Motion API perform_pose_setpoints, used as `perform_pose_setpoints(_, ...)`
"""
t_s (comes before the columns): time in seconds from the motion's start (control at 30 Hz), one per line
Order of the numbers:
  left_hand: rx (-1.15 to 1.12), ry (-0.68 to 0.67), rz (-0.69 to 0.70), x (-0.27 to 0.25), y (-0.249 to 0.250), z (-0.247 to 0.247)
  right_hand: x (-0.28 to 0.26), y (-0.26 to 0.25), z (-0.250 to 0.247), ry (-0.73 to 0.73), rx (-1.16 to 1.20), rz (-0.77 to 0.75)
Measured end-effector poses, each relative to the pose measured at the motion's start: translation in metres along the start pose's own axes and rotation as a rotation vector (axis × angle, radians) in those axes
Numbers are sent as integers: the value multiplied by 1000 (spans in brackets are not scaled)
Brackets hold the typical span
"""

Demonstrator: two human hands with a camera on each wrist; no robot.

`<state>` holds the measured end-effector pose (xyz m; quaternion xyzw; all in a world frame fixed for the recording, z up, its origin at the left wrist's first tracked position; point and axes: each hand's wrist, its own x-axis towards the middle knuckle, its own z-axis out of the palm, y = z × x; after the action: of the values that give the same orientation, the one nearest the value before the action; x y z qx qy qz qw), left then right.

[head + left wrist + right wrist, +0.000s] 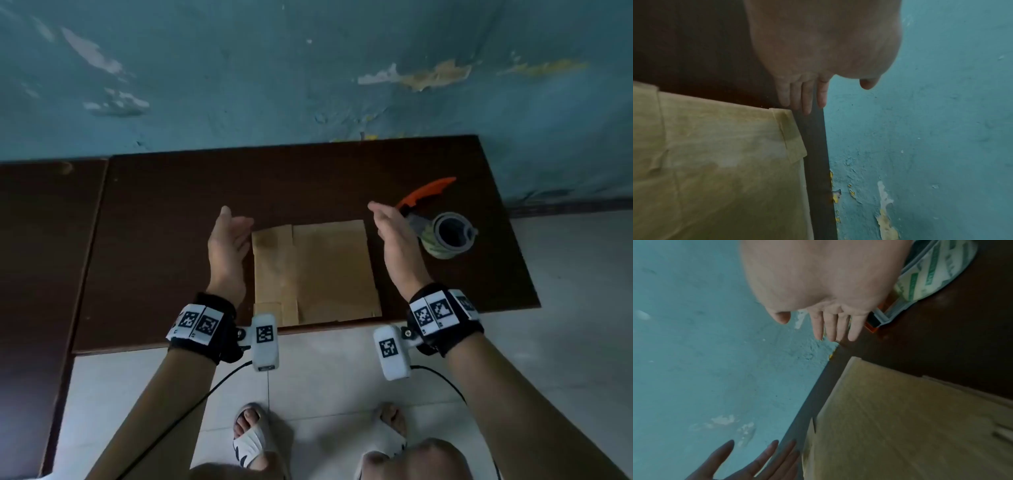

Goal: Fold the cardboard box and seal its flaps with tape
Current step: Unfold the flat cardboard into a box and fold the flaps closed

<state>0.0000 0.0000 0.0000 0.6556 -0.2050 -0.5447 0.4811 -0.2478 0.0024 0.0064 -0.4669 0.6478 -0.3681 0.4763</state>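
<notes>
A flattened brown cardboard box (pixel 318 270) lies on the dark wooden board (pixel 171 240), with old tape strips along its left side. It shows large in the left wrist view (pixel 715 162) and the right wrist view (pixel 900 418). My left hand (pixel 227 236) hovers just left of the box, fingers straight, palm facing right, holding nothing. My right hand (pixel 394 233) hovers at the box's right edge, fingers straight, palm facing left, empty. A tape dispenser (pixel 445 236) with an orange handle and a printed tape roll (pixel 931 272) lies right of my right hand.
A peeling teal wall (pixel 308 68) stands right behind the board. A second dark board (pixel 41 257) adjoins on the left. White floor tiles (pixel 325 377) and my sandalled feet (pixel 250 438) lie below the board's near edge. Cables trail from both wrist cameras.
</notes>
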Motion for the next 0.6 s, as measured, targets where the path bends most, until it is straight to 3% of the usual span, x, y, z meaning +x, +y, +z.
perform_pose_setpoints(0.13, -18, -35, 91, 11, -18, -3, 6, 19, 6, 21, 34, -91)
perform_pose_setpoints(0.47, -9, -71, 223, 23, -53, -10, 1, 65, 20, 60, 36, -120)
perform_pose_setpoints(0.6, 20, -115, 280, 33, -68, -17, -1, 81, 24, 100, 59, -239)
